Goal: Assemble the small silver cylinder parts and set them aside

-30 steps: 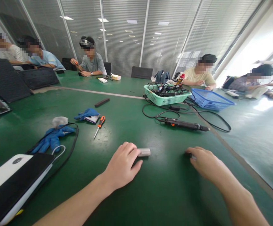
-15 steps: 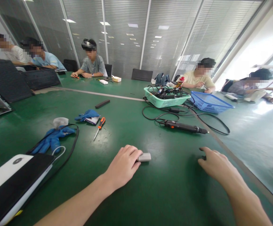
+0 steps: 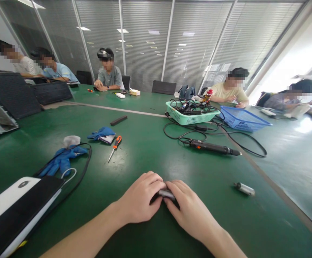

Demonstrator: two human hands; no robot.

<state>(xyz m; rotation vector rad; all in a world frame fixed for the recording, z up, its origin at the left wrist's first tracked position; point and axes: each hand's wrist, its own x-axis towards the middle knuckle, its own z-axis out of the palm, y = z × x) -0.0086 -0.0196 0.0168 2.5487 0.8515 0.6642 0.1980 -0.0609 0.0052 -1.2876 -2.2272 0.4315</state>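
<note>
Low over the green table, my left hand (image 3: 145,195) and my right hand (image 3: 184,202) meet, fingers closed on either end of a small grey metallic piece (image 3: 167,194). Most of that piece is hidden by the fingers, so its exact kind does not show. To the right lies a small silver cylinder with a dark tip (image 3: 246,189), untouched. An orange-and-black screwdriver (image 3: 115,147) rests beyond my left hand. Further off to the right is a black electric screwdriver (image 3: 212,147) with its cable.
Left are a white-and-black device (image 3: 24,200), a cable and blue gloves (image 3: 61,159). A dark bar (image 3: 118,120) lies farther back. Beyond the electric screwdriver stand a green basket (image 3: 190,118) of cables and parts and a blue basket (image 3: 243,122). Several people sit around the table.
My right hand has moved left from the far right and now grips the grey piece together with my left hand. The silver cylinder lies uncovered where my right hand was.
</note>
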